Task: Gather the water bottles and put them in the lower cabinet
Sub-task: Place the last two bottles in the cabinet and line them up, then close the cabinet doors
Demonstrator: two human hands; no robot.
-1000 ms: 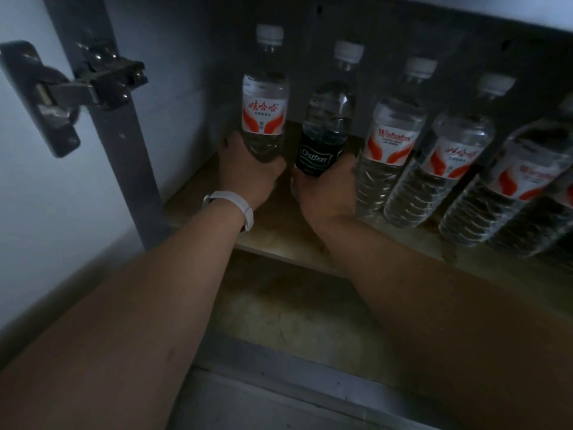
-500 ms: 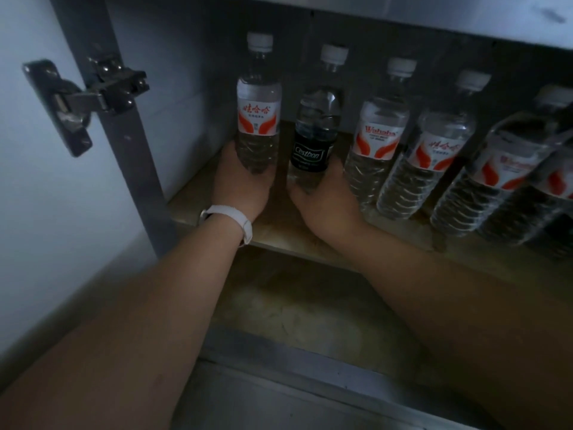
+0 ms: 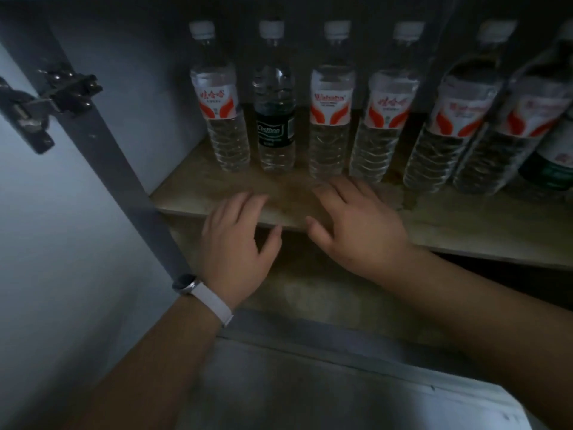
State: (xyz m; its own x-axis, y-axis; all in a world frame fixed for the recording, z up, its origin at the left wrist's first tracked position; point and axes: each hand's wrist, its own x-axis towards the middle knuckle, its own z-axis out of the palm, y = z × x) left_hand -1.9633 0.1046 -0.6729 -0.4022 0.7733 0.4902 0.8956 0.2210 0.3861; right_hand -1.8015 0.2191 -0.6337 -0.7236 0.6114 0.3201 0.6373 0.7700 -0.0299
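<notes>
Our left hand, white band on the wrist, hovers spread and empty over the front lip of the worn beige cabinet shelf; our right hand sits just beside it at 3 o'clock, fingers apart too, gripping nothing. Neither touches a bottle. At 12 o'clock from the left hand stands the clear plastic water bottle with the red-and-white label and white cap, and right next to it at 12 o'clock from the gap between hands is the clear plastic water bottle with the dark green label. More red-label bottles run off toward 2 o'clock, close-packed in one row at the back of the shelf. All upright, long axes vertical, caps up, labels facing us. We judge them full, so moderately heavy; thin ribbed walls will give under a squeeze, smooth label band may slip. Best hold looks like mid-body, around the ribs below the label.
</notes>
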